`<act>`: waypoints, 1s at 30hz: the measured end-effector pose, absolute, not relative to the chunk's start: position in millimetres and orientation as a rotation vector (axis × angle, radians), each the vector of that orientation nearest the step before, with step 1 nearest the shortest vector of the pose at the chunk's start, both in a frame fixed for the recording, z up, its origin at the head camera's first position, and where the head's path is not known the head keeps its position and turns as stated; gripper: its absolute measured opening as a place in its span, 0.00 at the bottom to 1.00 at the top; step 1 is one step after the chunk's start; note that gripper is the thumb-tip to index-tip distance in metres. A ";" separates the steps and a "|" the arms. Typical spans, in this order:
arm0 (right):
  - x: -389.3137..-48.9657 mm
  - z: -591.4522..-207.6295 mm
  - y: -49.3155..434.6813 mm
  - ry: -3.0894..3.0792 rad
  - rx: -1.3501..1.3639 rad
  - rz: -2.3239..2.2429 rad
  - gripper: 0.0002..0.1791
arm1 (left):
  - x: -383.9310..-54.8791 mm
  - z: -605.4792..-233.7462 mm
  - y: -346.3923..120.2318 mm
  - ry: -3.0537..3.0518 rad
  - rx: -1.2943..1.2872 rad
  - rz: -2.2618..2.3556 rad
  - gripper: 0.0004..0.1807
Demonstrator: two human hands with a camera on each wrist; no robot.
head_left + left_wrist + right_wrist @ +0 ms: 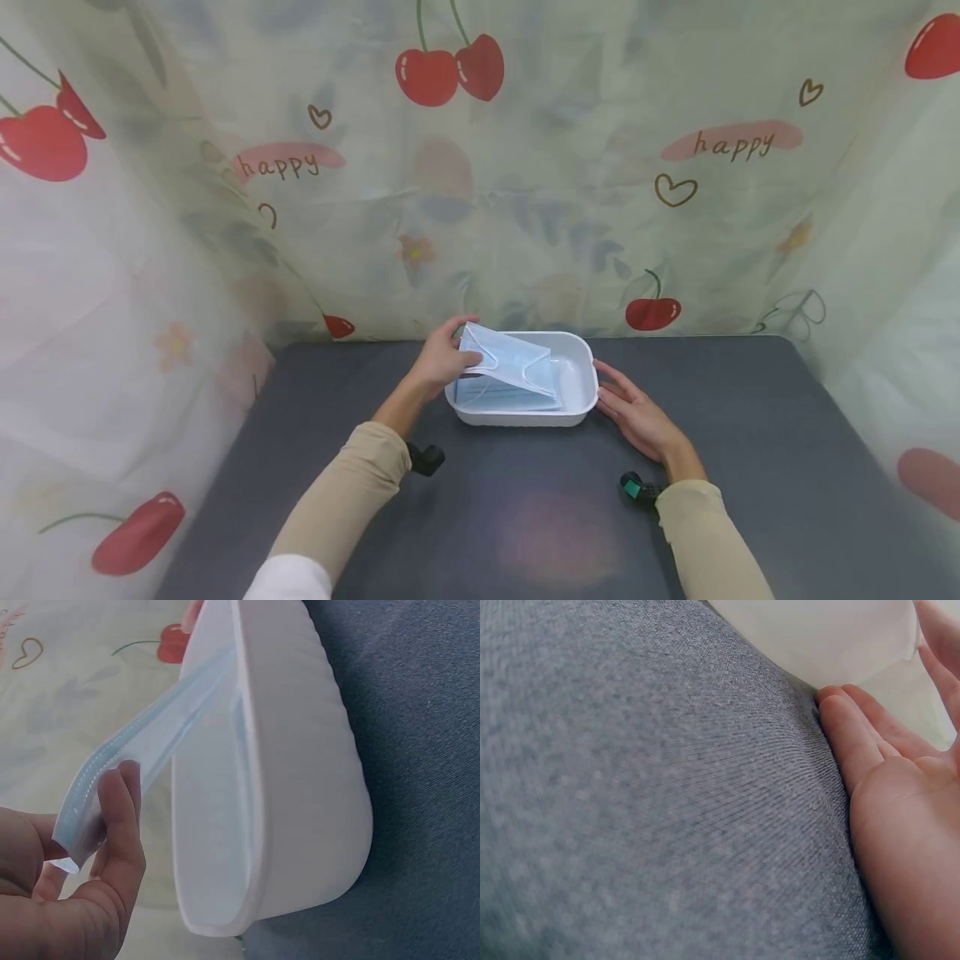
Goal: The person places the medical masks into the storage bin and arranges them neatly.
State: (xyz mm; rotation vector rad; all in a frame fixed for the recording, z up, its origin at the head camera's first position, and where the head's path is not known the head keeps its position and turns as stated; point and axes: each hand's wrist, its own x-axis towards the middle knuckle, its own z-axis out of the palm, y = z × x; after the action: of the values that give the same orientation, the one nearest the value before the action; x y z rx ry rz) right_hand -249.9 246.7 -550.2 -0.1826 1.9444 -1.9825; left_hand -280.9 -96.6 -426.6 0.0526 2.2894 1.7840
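Observation:
My left hand [441,360] pinches the left end of a pale blue disposable face mask [510,354] between thumb and fingers. That end is lifted above the rim of a white plastic tub [576,379], and the mask slants down to the right into it. White ear loops show on the mask. Beneath it, another blue mask [487,398] lies in the tub. In the left wrist view the held mask [150,727] bends over the fingers. My right hand [636,417] touches the tub's right end with its fingers extended; in the right wrist view the fingertips meet the white wall [817,637].
The tub stands near the back edge of a dark grey cloth-covered table [555,500]. A curtain [525,192] printed with cherries and hearts hangs behind and on both sides. Each wrist carries a small black device [426,459].

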 end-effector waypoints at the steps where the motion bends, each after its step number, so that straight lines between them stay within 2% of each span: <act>1: -249.6 -549.8 247.2 1.943 -0.183 -1.985 0.38 | -281.1 -428.3 -95.3 2.294 0.053 1.776 0.37; 12: -248.0 -547.8 247.8 1.931 -0.187 -1.984 0.38 | -283.9 -440.7 -87.8 2.364 0.019 1.713 0.36; 21: -250.4 -545.2 246.3 1.936 -0.180 -1.986 0.39 | -288.1 -451.3 -94.1 2.724 0.117 1.282 0.34; 30: -248.6 -546.2 247.8 1.927 -0.167 -1.988 0.39 | -288.8 -452.3 -94.1 2.768 0.132 1.197 0.35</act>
State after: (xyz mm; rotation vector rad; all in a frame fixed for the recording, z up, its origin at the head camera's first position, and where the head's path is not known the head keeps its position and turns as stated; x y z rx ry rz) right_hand -248.6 247.8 -546.2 -0.1667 1.9268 -1.9876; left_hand -288.8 -94.1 -452.3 0.1320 2.7681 1.1972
